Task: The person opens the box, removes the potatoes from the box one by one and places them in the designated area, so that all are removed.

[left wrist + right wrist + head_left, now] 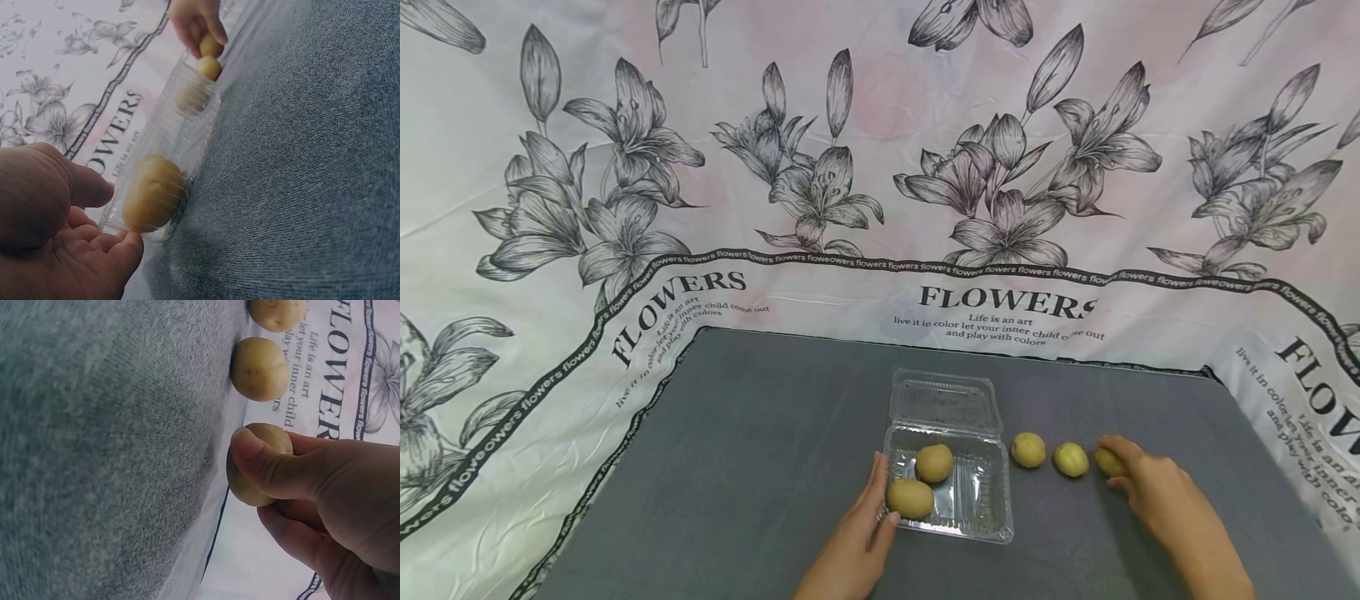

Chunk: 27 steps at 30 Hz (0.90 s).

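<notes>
Left hand (857, 533): my fingers lie straight against the clear box's (977, 517) left wall, near edge of the surface.
Right hand (1157, 492): thumb and fingers pinch the rightmost kiwi (1107, 461), right of the box.
Beyond: two loose kiwis (1028, 450) between.

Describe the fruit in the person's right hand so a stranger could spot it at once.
On the grey table, right of the clear plastic box, three small brown-yellow fruits lie in a row. It is the rightmost fruit, farthest from the box. Unlike its two neighbours, it is pinched by the right hand.
</notes>
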Tool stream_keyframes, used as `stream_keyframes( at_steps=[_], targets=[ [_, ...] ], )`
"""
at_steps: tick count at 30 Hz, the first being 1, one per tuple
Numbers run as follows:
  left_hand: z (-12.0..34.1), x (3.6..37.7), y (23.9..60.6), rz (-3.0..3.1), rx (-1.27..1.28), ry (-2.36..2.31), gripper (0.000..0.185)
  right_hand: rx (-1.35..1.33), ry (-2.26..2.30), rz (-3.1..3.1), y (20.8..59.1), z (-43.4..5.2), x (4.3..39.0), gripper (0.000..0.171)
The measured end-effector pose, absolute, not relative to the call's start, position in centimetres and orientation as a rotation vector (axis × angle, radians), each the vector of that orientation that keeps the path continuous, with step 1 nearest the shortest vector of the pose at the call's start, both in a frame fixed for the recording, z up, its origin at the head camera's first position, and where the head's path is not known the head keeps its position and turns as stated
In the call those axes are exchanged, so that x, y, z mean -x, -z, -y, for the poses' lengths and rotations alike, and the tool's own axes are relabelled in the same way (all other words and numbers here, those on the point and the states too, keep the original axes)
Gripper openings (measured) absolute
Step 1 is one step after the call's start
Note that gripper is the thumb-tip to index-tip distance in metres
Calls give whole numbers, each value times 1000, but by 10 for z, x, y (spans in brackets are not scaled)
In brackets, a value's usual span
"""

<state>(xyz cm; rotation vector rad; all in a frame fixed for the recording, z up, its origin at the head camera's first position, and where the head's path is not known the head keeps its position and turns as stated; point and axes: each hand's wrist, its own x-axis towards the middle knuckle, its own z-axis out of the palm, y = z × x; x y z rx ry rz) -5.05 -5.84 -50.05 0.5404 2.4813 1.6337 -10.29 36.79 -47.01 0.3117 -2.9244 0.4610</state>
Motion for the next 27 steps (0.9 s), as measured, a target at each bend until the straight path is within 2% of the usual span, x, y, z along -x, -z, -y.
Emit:
stream_keyframes(
  at_steps=[27],
  targets=[
    [58,49,497,-2473,-519,-1633,70,-298,-455,2995,473,-371,106,52]
  ],
)
